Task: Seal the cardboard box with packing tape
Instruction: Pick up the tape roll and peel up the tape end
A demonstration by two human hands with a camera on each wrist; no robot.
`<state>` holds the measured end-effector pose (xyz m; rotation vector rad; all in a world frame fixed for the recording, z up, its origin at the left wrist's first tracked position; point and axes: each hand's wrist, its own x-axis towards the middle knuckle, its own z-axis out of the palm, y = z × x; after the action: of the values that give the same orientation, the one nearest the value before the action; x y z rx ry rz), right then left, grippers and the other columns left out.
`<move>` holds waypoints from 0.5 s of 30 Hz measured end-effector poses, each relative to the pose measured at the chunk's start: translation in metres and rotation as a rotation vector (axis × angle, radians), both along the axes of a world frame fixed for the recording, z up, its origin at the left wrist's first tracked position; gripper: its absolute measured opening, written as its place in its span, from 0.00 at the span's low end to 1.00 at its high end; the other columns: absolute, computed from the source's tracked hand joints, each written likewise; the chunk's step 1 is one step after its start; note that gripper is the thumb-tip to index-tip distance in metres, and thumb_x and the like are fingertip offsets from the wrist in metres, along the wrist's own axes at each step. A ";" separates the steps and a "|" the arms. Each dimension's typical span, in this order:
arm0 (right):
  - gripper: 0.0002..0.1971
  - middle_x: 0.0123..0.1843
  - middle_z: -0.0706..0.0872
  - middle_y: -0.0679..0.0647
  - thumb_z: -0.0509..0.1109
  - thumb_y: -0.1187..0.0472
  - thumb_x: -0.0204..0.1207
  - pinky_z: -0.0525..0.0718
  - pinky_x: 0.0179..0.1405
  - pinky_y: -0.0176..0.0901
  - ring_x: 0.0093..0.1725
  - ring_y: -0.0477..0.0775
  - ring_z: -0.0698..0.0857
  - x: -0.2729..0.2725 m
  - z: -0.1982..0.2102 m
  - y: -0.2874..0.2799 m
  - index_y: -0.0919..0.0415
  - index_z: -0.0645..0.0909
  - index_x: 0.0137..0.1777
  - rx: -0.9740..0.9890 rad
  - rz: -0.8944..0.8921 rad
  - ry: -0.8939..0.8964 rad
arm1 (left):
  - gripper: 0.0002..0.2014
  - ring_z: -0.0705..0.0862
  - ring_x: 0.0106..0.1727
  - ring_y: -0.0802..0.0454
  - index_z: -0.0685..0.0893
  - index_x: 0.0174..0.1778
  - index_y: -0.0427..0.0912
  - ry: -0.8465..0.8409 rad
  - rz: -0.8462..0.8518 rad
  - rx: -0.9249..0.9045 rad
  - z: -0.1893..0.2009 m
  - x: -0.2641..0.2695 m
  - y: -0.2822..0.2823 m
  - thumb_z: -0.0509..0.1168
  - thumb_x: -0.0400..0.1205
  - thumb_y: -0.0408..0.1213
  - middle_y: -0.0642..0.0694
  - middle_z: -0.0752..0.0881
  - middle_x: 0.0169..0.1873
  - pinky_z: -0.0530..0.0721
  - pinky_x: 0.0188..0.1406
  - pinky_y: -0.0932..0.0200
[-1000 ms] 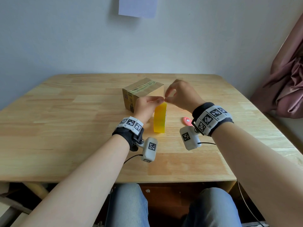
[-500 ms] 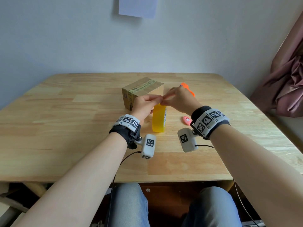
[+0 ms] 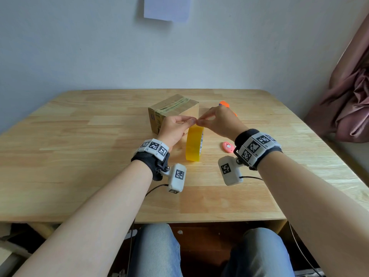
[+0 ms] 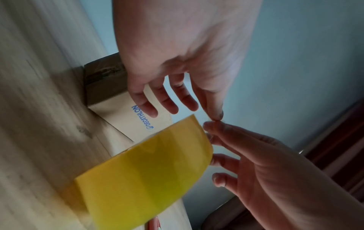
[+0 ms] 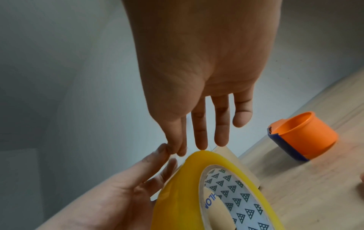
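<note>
A small cardboard box with a greenish tape strip along its top sits at the middle of the table. In front of it a yellow packing tape roll stands on its edge. My left hand and right hand meet just above the roll's top, each pinching thumb against forefinger at the same spot. The tape's loose end between them is too thin and clear to make out well. In the left wrist view the roll hides part of the box. In the right wrist view my left fingers lie against the roll's side.
A small pink cutter lies right of the roll. An orange and blue tape dispenser stands further back on the right, partly behind my right hand. The wooden table has its front edge near my knees. Pink fabric hangs at the right.
My right hand has come down and a little nearer, uncovering the orange dispenser behind it. Both hands keep their fingertips together above the roll, which has stayed in place.
</note>
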<state>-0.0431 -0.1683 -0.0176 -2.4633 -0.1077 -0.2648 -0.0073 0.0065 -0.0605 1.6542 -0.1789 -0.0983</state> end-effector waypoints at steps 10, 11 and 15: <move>0.08 0.38 0.87 0.37 0.79 0.52 0.78 0.73 0.29 0.21 0.30 0.30 0.82 0.000 0.003 0.001 0.55 0.93 0.51 0.040 0.007 0.025 | 0.02 0.88 0.57 0.54 0.94 0.50 0.54 0.056 0.009 -0.062 -0.002 0.001 0.003 0.77 0.83 0.44 0.53 0.92 0.52 0.87 0.44 0.57; 0.08 0.41 0.88 0.39 0.78 0.53 0.79 0.73 0.31 0.23 0.32 0.31 0.82 -0.001 0.004 0.002 0.55 0.93 0.52 0.035 0.010 0.030 | 0.03 0.89 0.56 0.52 0.93 0.51 0.54 0.093 0.016 -0.093 -0.002 0.001 0.005 0.76 0.83 0.45 0.51 0.91 0.53 0.87 0.43 0.55; 0.09 0.47 0.88 0.45 0.76 0.53 0.81 0.74 0.32 0.29 0.35 0.34 0.81 -0.002 0.005 0.004 0.57 0.92 0.54 0.030 -0.006 0.034 | 0.12 0.90 0.46 0.48 0.89 0.53 0.48 0.315 -0.085 -0.092 -0.003 -0.003 0.008 0.75 0.83 0.51 0.46 0.92 0.51 0.89 0.40 0.52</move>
<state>-0.0454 -0.1643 -0.0122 -2.4375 -0.0815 -0.2252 -0.0107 0.0143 -0.0636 1.5171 -0.0132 -0.4067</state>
